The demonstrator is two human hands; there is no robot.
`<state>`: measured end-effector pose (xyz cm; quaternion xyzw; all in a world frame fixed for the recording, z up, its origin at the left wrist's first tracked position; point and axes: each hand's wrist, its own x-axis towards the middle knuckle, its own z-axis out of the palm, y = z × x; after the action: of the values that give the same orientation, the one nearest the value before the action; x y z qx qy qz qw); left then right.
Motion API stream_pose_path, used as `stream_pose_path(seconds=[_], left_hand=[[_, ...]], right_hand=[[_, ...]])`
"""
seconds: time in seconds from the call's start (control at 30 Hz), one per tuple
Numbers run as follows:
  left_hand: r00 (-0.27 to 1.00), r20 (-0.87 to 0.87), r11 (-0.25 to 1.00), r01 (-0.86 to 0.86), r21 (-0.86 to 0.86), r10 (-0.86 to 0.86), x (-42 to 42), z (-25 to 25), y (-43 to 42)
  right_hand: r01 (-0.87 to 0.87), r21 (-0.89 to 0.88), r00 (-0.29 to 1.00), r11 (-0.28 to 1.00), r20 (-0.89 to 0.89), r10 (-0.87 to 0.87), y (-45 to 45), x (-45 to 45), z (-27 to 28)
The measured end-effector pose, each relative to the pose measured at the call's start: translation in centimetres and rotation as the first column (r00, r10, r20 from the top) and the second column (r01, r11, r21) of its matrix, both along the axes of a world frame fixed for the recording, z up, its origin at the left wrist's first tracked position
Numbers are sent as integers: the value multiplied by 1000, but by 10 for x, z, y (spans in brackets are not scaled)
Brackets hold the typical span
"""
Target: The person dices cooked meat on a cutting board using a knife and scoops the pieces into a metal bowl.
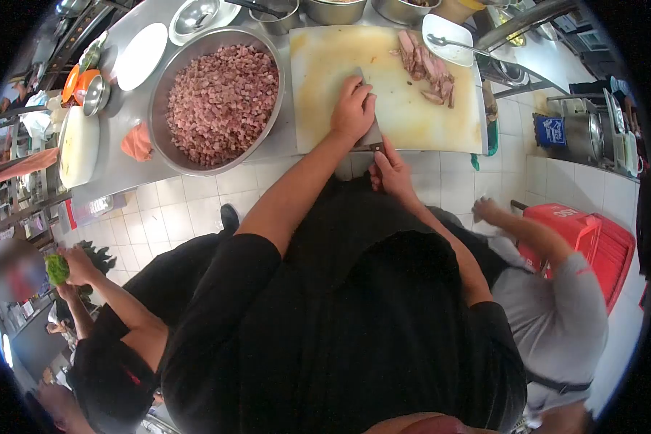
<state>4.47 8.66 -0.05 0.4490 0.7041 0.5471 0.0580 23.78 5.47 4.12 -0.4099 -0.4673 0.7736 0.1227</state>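
Observation:
A broad-bladed kitchen knife (372, 136) lies at an angle near the front edge of the white cutting board (318, 72). Its handle points toward my body, and my right hand (393, 172) is closed around it. My left hand (354, 110) rests over the blade with fingers curled against it, hiding part of the metal. Slices of cooked meat (427, 65) are piled on the right side of the board, apart from both hands. To the left stands a large steel bowl (276, 119) full of small diced pink meat (223, 105).
An orange cloth (137, 142) and a white plate (142, 56) lie left of the bowl. A white dish (448, 49) with a spoon sits at the board's far right corner. People work on both sides; one holds greens (56, 268). A red bin (564, 235) stands right.

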Motion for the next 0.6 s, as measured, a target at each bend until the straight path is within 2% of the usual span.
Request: stream_pose_path(seconds=[0.07,0.1,0.27,0.37,0.47,0.5,0.6], left_hand=[[998,47,999,-33,33,32,-3,-3,-1],[998,7,997,-57,52,57,-5,5,-3],[967,-173,967,-152,205,189,-47,93,-31],[915,-229,926,-269,265,331,-86,132,-60],[900,-176,890,-334,312,399,-123,155,-95],[901,-126,887,-371,274,416,-132,161,-108],[841,-200,841,-423,338,503,-175,159,-138]], right_hand=[[-20,22,1000,1000,-2,20,0,-5,10],[-40,38,999,998,-2,40,0,-8,20],[-144,174,987,974,-47,154,-1,-41,97],[-232,229,946,945,-172,274,-8,-74,125],[-332,208,918,920,-156,366,-18,-116,143],[-363,223,906,905,-143,398,-21,-128,150],[-399,262,893,879,-107,437,-32,-150,170]])
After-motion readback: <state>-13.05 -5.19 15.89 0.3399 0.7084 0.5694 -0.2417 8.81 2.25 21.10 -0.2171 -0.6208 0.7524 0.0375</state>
